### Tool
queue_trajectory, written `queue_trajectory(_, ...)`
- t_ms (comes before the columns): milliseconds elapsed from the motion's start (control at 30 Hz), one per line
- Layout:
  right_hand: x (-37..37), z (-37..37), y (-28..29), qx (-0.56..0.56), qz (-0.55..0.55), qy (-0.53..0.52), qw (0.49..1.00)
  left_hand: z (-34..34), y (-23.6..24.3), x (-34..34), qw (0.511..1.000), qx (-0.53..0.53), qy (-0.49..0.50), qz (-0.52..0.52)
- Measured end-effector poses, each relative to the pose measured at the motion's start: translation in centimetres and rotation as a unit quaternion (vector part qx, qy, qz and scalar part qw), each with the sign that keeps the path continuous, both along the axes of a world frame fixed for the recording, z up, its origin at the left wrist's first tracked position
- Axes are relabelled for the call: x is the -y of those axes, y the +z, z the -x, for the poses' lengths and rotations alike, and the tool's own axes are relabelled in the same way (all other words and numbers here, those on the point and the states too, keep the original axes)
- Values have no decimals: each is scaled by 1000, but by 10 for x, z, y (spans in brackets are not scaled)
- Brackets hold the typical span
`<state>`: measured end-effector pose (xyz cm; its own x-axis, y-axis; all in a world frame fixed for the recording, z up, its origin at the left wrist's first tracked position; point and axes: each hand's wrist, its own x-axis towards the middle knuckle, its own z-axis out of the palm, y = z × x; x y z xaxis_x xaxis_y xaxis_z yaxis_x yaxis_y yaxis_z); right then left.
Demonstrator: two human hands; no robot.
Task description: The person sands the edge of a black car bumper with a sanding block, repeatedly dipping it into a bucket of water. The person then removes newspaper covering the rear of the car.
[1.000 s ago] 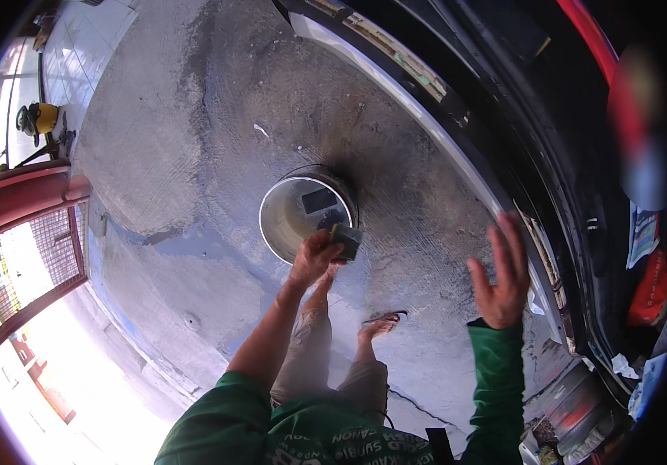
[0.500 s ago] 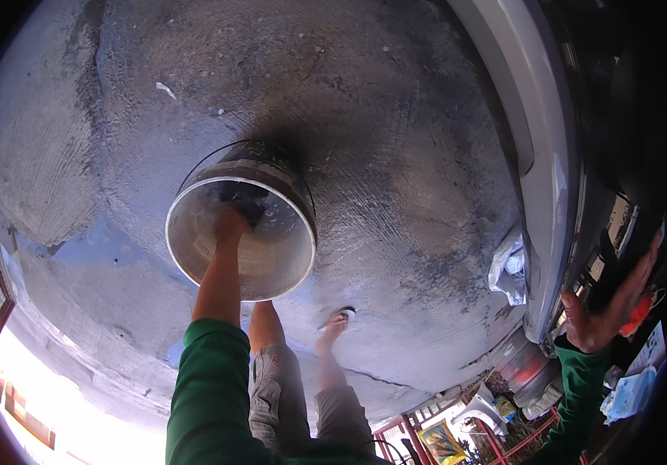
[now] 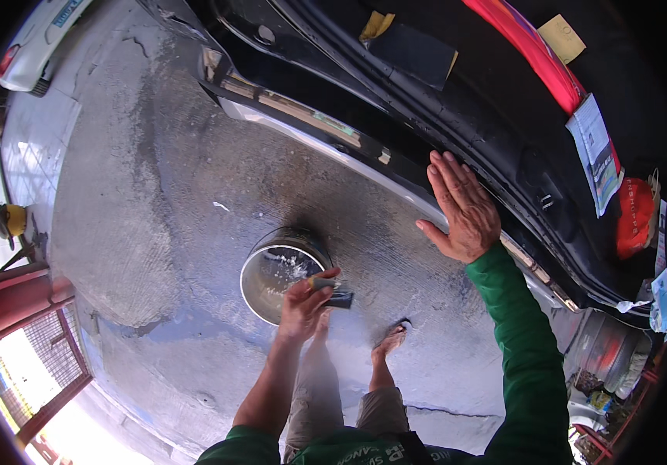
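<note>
My left hand (image 3: 300,307) is closed round a small dark, flat piece (image 3: 340,299) that looks like wet sandpaper. It is raised above the near right rim of a bucket (image 3: 250,298), whose water shows whitish suds or glints. My right hand (image 3: 465,213) rests with straight fingers on the dark rear sill of a car (image 3: 333,132), above its pale bumper. Nothing shows between those fingers, and the palm faces down and is hidden.
Inside the car's open rear lie a dark sheet (image 3: 413,54), a red strip (image 3: 531,58), a printed leaflet (image 3: 593,147) and a red bag (image 3: 634,221). My bare legs and feet (image 3: 392,339) are beside the bucket on rough concrete (image 3: 202,256). A white car (image 3: 39,46) stands far left.
My left hand has come up out of the bucket with the dark piece. My right hand has moved onto the car's sill. The view has swung toward the car.
</note>
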<state>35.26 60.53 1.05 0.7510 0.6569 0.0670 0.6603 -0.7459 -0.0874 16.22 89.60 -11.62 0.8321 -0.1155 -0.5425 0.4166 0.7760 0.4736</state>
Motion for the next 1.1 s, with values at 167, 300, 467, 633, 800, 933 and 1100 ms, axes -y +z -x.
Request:
queue_trajectory(167, -3, 20, 8, 35, -31, -73, 996, -142, 128, 95, 700, 496, 66, -509)
queue_trajectory(300, 45, 48, -19, 38, -24, -58, 997, -188, 135, 108, 567, 559, -21, -605)
queue_trajectory(467, 168, 123, -11, 100, 26, -121, 987, -234, 105, 39, 401, 589, 18, -702)
queue_trajectory(633, 197, 155, -21, 122, -23, -208, 970, -308, 121, -76, 430, 388, 50, -814)
queue_trajectory(800, 177, 142, -20, 81, -51, -250, 964, -219, 94, 95, 461, 445, 141, -755)
queue_trajectory(933, 193, 149, 1, -7, -86, -246, 965, -184, 99, 166, 447, 554, 2, -703)
queue_trajectory(1100, 244, 252, 29, -54, -189, -277, 940, -256, 109, 23, 419, 432, -11, -799)
